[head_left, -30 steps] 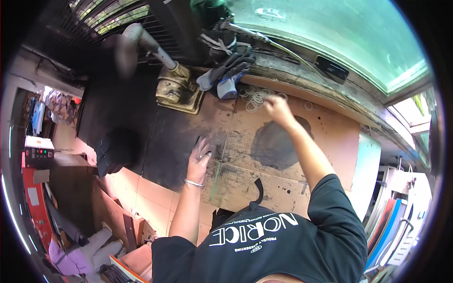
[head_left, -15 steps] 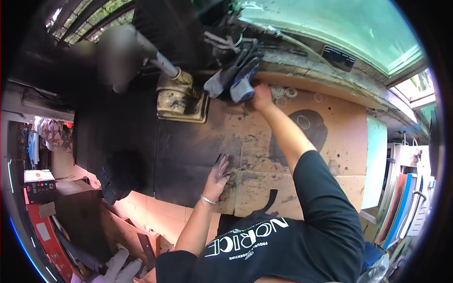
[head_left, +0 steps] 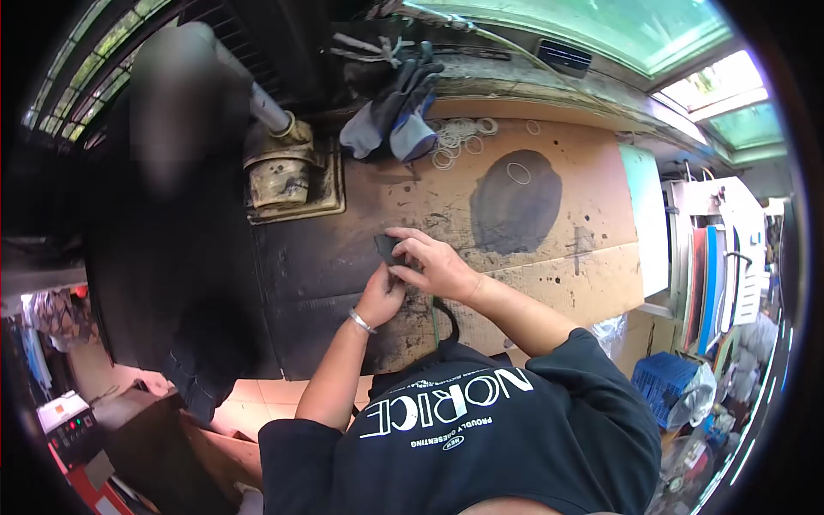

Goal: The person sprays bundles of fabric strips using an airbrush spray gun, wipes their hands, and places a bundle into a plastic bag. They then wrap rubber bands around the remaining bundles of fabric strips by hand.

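Both hands are together over the stained cardboard (head_left: 592,275). A small dark flat piece (head_left: 390,250) is between them. My right hand (head_left: 433,268) pinches its upper edge with bent fingers. Below it, my left hand (head_left: 380,296), with a silver bracelet at the wrist, has its fingers closed at the piece's lower end. Beyond the hands lie pale rings (head_left: 455,137) in a loose heap, with a single ring (head_left: 518,173) on a round dark stain. Grey and black gloves (head_left: 403,124) rest left of the heap.
A grimy yellowish machine base (head_left: 283,176) with a grey pipe (head_left: 269,110) stands at the back left. A dark device (head_left: 564,57) lies on the ledge under the window. To the right are upright panels (head_left: 712,275) and a blue basket (head_left: 663,382).
My right hand has come back from beside the gloves to meet my left hand. The left fingers, spread before, are now closed, and a dark piece shows between the hands.
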A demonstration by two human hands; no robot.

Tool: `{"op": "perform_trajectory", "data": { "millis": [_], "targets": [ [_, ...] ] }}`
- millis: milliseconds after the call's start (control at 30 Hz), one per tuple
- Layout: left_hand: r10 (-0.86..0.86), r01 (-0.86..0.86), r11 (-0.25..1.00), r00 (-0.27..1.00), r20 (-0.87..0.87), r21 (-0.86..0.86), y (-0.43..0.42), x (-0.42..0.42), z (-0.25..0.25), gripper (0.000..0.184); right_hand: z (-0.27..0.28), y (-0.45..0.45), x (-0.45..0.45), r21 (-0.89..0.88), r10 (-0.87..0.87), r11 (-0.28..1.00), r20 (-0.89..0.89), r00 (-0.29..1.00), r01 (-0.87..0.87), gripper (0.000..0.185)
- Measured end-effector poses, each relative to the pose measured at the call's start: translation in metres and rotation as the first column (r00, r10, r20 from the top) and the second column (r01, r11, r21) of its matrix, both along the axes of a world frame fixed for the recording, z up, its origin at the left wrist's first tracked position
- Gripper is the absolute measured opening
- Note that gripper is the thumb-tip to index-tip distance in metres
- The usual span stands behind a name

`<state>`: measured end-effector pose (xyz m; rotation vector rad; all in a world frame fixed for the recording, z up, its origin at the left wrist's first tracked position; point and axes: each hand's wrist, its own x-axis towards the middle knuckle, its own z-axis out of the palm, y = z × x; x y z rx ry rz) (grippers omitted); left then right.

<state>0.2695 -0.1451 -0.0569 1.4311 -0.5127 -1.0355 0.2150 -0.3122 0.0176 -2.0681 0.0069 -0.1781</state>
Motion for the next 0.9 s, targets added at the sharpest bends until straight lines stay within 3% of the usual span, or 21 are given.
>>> {"op": "perform_trajectory", "data": {
  "millis": [33,133,233,300,333,400,467,633,700,733,800,833,867,900],
  "targets": [
    [-0.04,0.041,0.999,0.997,0.063,0.0,-0.001,0.002,0.004,0.056,0.002,-0.006,-0.003,0.081,0.023,0.997,-0.039,0.999,-0.02,0.021],
    [-0.122,0.121,0.993,0.97,0.209,0.02,-0.001,-0.007,0.019,0.048,0.004,-0.015,-0.01,-0.281,0.063,0.96,0.221,0.973,0.002,0.023],
    [-0.192,0.182,0.981,0.944,0.269,0.062,-0.013,-0.015,0.035,0.043,0.015,-0.027,-0.02,-0.516,0.155,0.856,0.23,0.961,-0.015,0.023],
    [-0.284,0.262,0.958,0.924,0.254,0.118,-0.02,-0.015,0.04,0.041,0.012,-0.033,-0.02,-0.513,0.147,0.856,0.361,0.921,0.064,0.015],
    [-0.244,0.229,0.969,0.933,0.263,0.087,-0.024,-0.019,0.04,0.038,0.013,-0.036,-0.02,-0.525,0.149,0.846,0.401,0.904,0.093,0.013],
    [-0.244,0.215,0.97,0.879,0.409,0.117,-0.03,-0.027,0.043,0.038,0.007,-0.038,-0.024,-0.491,0.094,0.857,0.451,0.887,0.159,0.014],
    [-0.184,0.168,0.983,0.826,0.532,0.079,-0.04,-0.03,0.044,0.034,-0.006,-0.037,-0.025,-0.392,-0.054,0.893,0.393,0.918,0.221,0.016],
    [-0.295,0.201,0.953,0.794,0.531,0.229,-0.054,-0.028,0.055,0.031,-0.025,-0.03,-0.031,-0.109,-0.359,0.911,0.264,0.895,0.398,0.023],
    [-0.356,0.209,0.929,0.729,0.584,0.306,-0.058,-0.028,0.058,0.029,-0.025,-0.034,-0.033,-0.188,-0.335,0.915,0.141,0.932,0.358,0.025],
    [-0.362,0.192,0.927,0.678,0.64,0.321,-0.057,-0.029,0.057,0.022,-0.043,-0.031,-0.034,-0.521,-0.259,0.749,0.339,0.904,0.41,0.024],
    [-0.414,0.216,0.905,0.643,0.644,0.366,-0.071,-0.031,0.067,0.02,-0.008,-0.044,-0.046,-0.456,-0.256,0.766,0.429,0.866,0.453,0.02],
    [-0.376,0.303,0.926,0.797,0.473,0.226,-0.073,-0.025,0.041,0.022,-0.013,-0.047,-0.046,-0.486,-0.261,0.705,0.499,0.826,0.516,0.024],
    [-0.31,0.294,0.95,0.825,0.472,0.11,-0.075,-0.03,0.046,0.021,-0.004,-0.05,-0.054,-0.431,-0.212,0.781,0.499,0.84,0.453,0.03],
    [-0.449,0.391,0.893,0.725,0.523,0.224,-0.074,-0.022,0.045,0.026,-0.011,-0.056,-0.057,-0.432,-0.175,0.82,0.437,0.882,0.376,0.038]
  ]
}}
